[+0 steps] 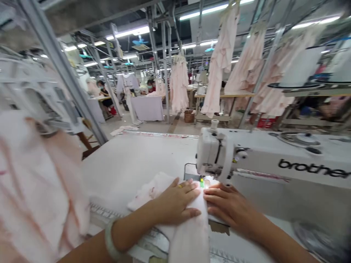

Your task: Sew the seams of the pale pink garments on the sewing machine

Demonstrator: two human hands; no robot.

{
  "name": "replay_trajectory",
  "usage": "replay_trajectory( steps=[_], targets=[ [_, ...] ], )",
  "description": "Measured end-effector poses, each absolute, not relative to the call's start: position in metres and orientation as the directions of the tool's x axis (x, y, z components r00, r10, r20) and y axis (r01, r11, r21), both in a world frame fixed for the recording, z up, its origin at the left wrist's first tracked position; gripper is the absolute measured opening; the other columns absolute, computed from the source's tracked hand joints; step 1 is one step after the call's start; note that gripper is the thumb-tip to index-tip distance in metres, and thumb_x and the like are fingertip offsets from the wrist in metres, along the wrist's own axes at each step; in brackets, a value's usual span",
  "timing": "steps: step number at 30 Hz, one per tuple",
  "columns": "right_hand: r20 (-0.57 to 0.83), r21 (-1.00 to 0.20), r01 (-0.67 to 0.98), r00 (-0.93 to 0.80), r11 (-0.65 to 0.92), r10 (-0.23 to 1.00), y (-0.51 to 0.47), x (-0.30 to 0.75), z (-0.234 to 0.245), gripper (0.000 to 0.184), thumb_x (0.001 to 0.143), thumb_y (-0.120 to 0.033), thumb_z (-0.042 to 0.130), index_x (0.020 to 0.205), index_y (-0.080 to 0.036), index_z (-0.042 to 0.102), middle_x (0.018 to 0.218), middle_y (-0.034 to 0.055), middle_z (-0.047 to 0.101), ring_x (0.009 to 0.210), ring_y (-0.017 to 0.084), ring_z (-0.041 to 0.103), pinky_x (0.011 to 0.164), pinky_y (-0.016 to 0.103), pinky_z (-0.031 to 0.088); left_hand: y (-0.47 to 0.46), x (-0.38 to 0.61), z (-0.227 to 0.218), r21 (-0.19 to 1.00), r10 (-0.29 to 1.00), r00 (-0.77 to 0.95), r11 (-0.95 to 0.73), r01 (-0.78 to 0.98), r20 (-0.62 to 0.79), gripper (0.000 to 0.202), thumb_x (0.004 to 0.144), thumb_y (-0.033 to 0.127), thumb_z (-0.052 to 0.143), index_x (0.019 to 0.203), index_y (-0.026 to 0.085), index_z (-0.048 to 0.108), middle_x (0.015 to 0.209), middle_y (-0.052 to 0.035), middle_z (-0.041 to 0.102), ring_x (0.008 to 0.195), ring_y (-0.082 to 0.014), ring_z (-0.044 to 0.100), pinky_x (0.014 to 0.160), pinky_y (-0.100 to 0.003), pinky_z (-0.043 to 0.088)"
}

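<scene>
A strip of pale pink fabric (189, 237) runs over the table's front edge and up to the needle area of a white sewing machine (260, 160). My left hand (177, 201) lies flat on this fabric, fingers stretched toward the lit presser foot. On the other side of the foot, my right hand (230, 204) rests with fingers extended along the fabric's right edge. A small bright green piece (202, 182) shows at the foot between my fingertips. The needle itself is too small to make out.
Pale pink garments (35, 190) hang close on the left beside a metal post (65, 73). The white table (123, 157) extends left of the machine. Thread cones (301, 67) stand at upper right. More garments (179, 84) hang behind, where people sit working.
</scene>
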State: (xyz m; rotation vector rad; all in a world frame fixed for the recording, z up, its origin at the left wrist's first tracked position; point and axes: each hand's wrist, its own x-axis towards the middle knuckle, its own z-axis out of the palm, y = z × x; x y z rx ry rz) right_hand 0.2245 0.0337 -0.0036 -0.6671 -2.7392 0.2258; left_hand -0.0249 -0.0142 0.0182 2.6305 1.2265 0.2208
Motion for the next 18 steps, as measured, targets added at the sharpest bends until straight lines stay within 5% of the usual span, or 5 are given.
replay_trajectory(
  steps=[7, 11, 13, 15, 18],
  targets=[
    [0.290, -0.144, 0.422, -0.847, 0.895, 0.446, 0.035, 0.228, -0.009, 0.032, 0.099, -0.038, 0.052, 0.130, -0.032, 0.059, 0.128, 0.0048, 0.063, 0.124, 0.024, 0.054, 0.104, 0.042, 0.044, -0.057, -0.070, 0.049, 0.095, 0.765, 0.349, -0.468, 0.878, 0.541, 0.041, 0.101, 0.026, 0.039, 0.142, 0.021, 0.037, 0.139, -0.0109, 0.055, 0.136, -0.0225, 0.043, 0.115, -0.048, 0.031],
    [0.292, -0.122, 0.407, -0.857, 0.905, 0.425, 0.037, 0.229, -0.009, 0.037, 0.099, -0.037, 0.052, 0.135, -0.031, 0.055, 0.132, 0.0055, 0.061, 0.124, 0.025, 0.054, 0.103, 0.042, 0.045, -0.112, -0.149, 0.043, 0.255, 0.452, -0.272, 0.100, 0.962, 0.849, 0.058, 0.091, 0.035, 0.055, 0.141, 0.015, 0.033, 0.137, -0.0197, 0.049, 0.133, -0.0312, 0.042, 0.110, -0.053, 0.035],
    [0.297, -0.111, 0.380, -0.869, 0.918, 0.396, 0.039, 0.229, -0.011, 0.038, 0.098, -0.037, 0.053, 0.136, -0.030, 0.055, 0.131, 0.0061, 0.061, 0.122, 0.026, 0.055, 0.103, 0.043, 0.045, -0.146, -0.192, 0.037, 0.465, 0.271, -0.603, 0.431, 0.773, 0.750, 0.072, 0.082, 0.050, 0.058, 0.137, 0.008, 0.038, 0.140, -0.0245, 0.044, 0.138, -0.0393, 0.033, 0.113, -0.060, 0.027],
    [0.315, -0.112, 0.358, -0.872, 0.927, 0.375, 0.041, 0.229, -0.012, 0.035, 0.098, -0.036, 0.054, 0.132, -0.029, 0.058, 0.130, 0.0059, 0.062, 0.120, 0.026, 0.057, 0.103, 0.044, 0.045, -0.181, -0.225, 0.033, 0.506, 0.382, -0.683, 0.470, 0.723, 0.622, 0.053, 0.078, 0.051, 0.054, 0.112, 0.011, 0.059, 0.117, -0.0215, 0.063, 0.122, -0.0448, 0.050, 0.103, -0.065, 0.038],
    [0.363, -0.127, 0.341, -0.858, 0.931, 0.364, 0.041, 0.228, -0.013, 0.030, 0.097, -0.036, 0.055, 0.125, -0.029, 0.063, 0.126, 0.0053, 0.064, 0.119, 0.026, 0.057, 0.102, 0.044, 0.045, -0.228, -0.255, 0.029, 0.572, 0.539, -0.716, 0.445, 0.689, 0.443, 0.039, 0.078, 0.056, 0.047, 0.089, 0.024, 0.065, 0.080, -0.0035, 0.074, 0.095, -0.0336, 0.069, 0.086, -0.049, 0.057]
  ],
)
